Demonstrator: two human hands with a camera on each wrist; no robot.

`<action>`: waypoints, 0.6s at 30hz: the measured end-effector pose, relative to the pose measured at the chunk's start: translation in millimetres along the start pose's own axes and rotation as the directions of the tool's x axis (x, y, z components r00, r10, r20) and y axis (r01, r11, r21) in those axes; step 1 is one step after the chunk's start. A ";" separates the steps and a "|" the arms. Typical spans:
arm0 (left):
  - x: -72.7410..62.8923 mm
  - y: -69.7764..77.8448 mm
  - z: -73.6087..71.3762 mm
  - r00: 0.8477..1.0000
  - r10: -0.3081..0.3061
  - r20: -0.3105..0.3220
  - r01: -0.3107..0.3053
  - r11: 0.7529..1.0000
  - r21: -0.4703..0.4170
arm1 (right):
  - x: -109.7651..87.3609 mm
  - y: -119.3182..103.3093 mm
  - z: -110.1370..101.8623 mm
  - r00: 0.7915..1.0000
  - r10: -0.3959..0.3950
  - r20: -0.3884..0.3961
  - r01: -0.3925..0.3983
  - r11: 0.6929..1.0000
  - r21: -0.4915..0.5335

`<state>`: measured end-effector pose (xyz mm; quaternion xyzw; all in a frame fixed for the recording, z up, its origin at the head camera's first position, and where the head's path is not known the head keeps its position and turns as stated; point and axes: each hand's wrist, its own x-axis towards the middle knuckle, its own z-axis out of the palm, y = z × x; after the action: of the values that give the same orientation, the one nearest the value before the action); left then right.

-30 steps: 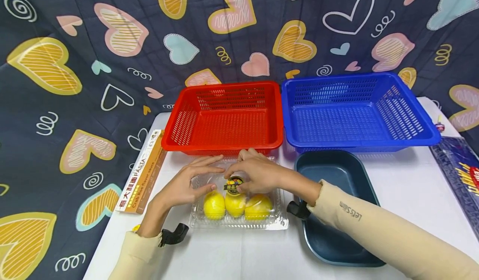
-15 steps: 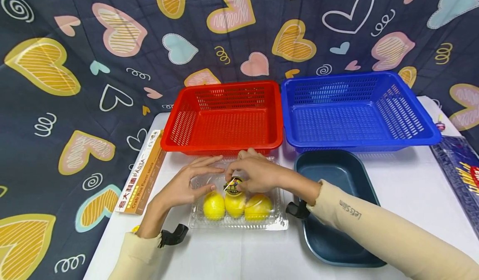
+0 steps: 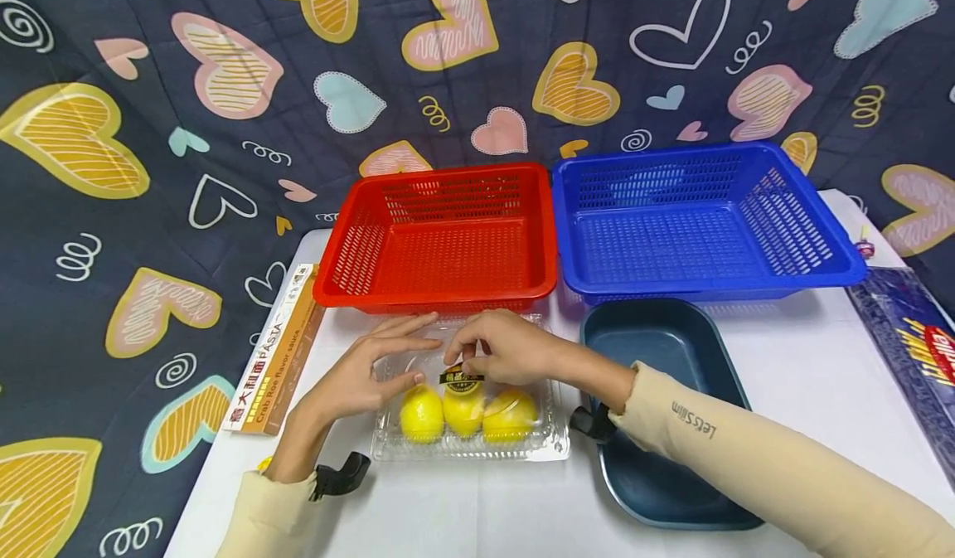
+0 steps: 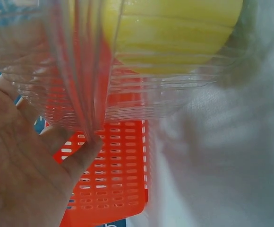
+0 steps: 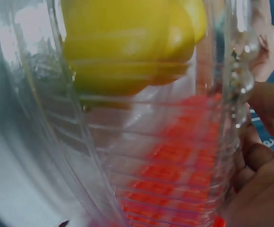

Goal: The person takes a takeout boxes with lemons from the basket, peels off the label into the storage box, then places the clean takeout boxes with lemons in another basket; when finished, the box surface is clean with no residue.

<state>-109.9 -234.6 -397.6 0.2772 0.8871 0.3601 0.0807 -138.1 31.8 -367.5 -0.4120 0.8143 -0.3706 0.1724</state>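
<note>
A clear plastic clamshell box [image 3: 550, 425] lies on the white table with three yellow fruits [image 3: 421, 414] visible along its near side. A round black and gold sticker [image 3: 462, 380] is on its lid, the far part bent up. My right hand [image 3: 515, 347] pinches the sticker's far edge between thumb and fingers. Spread over the box's left side, my left hand [image 3: 351, 382] has its fingers fairly straight. In the left wrist view its thumb [image 4: 82, 156] touches the box's rim. Through the box wall [image 5: 165, 137] in the right wrist view, the yellow fruit shows blurred.
Behind the box stand a red basket [image 3: 455, 259] and a blue basket [image 3: 679, 247]. A dark teal tub [image 3: 679, 483] sits under my right forearm. A pasta box [image 3: 276, 359] lies at left, a dark snack package [image 3: 913, 334] at right. A heart-patterned cloth hangs behind.
My right hand has lifted slightly, and the sticker's far edge has bent up from the lid. The left hand keeps its place on the box. The head view has shifted a little.
</note>
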 end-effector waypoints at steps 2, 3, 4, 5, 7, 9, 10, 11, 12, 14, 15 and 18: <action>0.1 -0.3 0.3 1.000 0.006 -0.002 -0.006 1.000 0.001 | 0.0 0.2 0.4 1.000 0.003 -0.010 -0.003 1.000 -0.002; 0.1 -0.5 0.4 1.000 0.009 -0.003 -0.009 1.000 -0.001 | -0.2 0.2 0.7 1.000 0.004 -0.018 -0.004 1.000 -0.006; 0.0 -0.8 0.5 1.000 0.012 -0.005 -0.012 1.000 -0.002 | -0.3 0.3 1.1 1.000 0.003 -0.027 -0.003 1.000 -0.006; 0.0 -1.1 0.7 1.000 0.015 -0.007 -0.015 1.000 -0.002 | -0.3 0.5 1.5 0.999 0.004 -0.034 -0.005 1.000 -0.008; -0.7 -1.5 1.2 1.000 0.016 -0.007 -0.016 1.000 -0.003 | -0.7 0.6 2.0 0.999 0.002 -0.044 -0.003 1.000 -0.007; -1.2 -2.0 1.6 1.000 0.018 -0.009 -0.018 1.000 -0.005 | -1.5 0.1 1.8 0.999 -0.006 -0.046 0.006 1.000 -0.006; -1.1 -2.1 1.8 1.000 0.020 -0.010 -0.020 1.000 -0.005 | -2.1 0.0 1.5 0.999 -0.013 -0.046 0.013 1.000 -0.003; -1.1 -2.3 1.9 1.000 0.021 -0.011 -0.021 1.000 -0.005 | -2.8 -0.2 0.8 0.999 -0.022 -0.046 0.022 1.000 0.000; -1.2 -2.4 2.1 1.000 0.021 -0.011 -0.021 1.000 -0.005 | -3.6 -0.6 0.1 0.998 -0.034 -0.049 0.034 0.999 0.001; -0.9 -2.6 2.2 1.000 0.020 -0.013 -0.020 1.000 -0.005 | -5.0 -0.9 -1.7 0.997 -0.054 -0.058 0.055 0.998 0.008; -0.8 -2.7 2.2 1.000 0.019 -0.013 -0.019 1.000 -0.004 | -5.5 -0.7 -2.6 0.996 -0.062 -0.066 0.063 0.998 0.012; -0.3 -2.7 2.2 1.000 0.017 -0.011 -0.017 1.000 0.001 | -7.9 -0.6 -6.7 0.993 -0.063 -0.098 0.068 0.996 0.053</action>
<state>-110.0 -235.0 -401.1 0.2827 0.8854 0.3617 0.0724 -136.9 40.9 -362.8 -0.4151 0.7970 -0.4183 0.1323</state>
